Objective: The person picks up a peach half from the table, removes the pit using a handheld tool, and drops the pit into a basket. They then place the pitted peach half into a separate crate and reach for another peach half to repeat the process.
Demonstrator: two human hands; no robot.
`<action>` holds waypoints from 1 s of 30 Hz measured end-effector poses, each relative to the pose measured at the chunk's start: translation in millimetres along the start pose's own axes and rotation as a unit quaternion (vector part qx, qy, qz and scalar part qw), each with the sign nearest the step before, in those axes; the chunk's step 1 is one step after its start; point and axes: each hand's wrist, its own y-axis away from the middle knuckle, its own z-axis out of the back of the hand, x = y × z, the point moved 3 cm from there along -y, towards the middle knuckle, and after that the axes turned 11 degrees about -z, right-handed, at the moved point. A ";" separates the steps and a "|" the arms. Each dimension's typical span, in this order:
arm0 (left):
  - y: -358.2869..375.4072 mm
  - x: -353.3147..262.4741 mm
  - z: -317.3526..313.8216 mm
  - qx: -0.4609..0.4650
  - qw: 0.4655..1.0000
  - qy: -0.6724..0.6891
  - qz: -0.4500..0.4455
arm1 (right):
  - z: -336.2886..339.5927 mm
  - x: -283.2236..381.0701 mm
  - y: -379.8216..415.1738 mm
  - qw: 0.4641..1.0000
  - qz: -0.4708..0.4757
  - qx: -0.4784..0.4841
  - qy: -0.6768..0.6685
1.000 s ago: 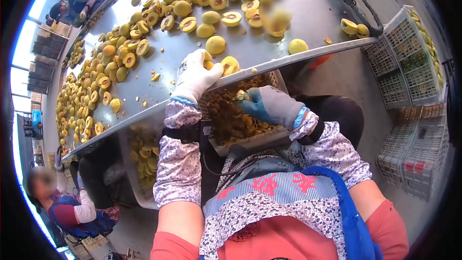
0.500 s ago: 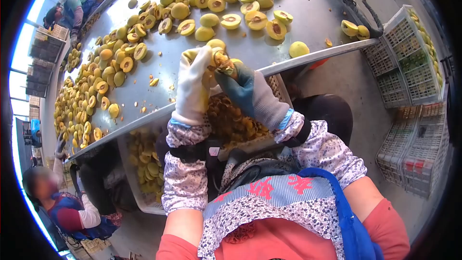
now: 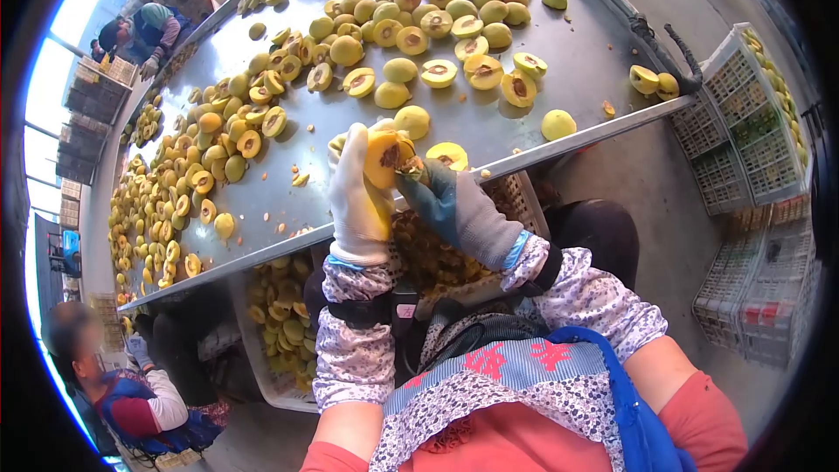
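Observation:
In the head view my left hand (image 3: 361, 210), in a white glove, is closed around a yellow peach half (image 3: 381, 158), its cut face and brown hollow turned to the right. My right hand (image 3: 463, 214), in a grey and teal glove, has its fingers pinched together at the hollow. Brown, ragged matter (image 3: 409, 163) shows at those fingertips; whether it is a pit or a tool tip I cannot make out. Just beyond the hands, a cut peach half (image 3: 447, 155) and a rounded peach (image 3: 412, 121) lie on the metal table (image 3: 288, 183).
Many peach halves (image 3: 214, 135) cover the table. Below its raised edge (image 3: 577, 133) stand a crate of brown scraps (image 3: 524, 201) and a crate of peaches (image 3: 284, 315). Stacked crates (image 3: 743, 122) stand right. One co-worker (image 3: 144, 402) sits at lower left, another (image 3: 153, 31) farther back.
The peach half in my left hand has turned, so its cut face now shows. My right fingers remain at its hollow. The view has shifted slightly, and the seated co-worker's hand has drawn back from the table.

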 end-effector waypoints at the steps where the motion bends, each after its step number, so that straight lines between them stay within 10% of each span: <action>1: -1.5 -1.6 -6.3 0.002 1.000 0.001 -0.001 | -1.7 -3.6 0.0 1.000 0.001 -0.003 0.000; 3: -1.1 4.7 -12.4 -0.102 0.986 0.056 0.121 | -6.8 0.7 1.8 0.998 -0.004 0.022 -0.061; 30: 4.6 1.6 -25.0 -0.115 0.990 0.013 0.085 | -3.2 21.9 18.0 0.967 -0.105 0.171 -0.156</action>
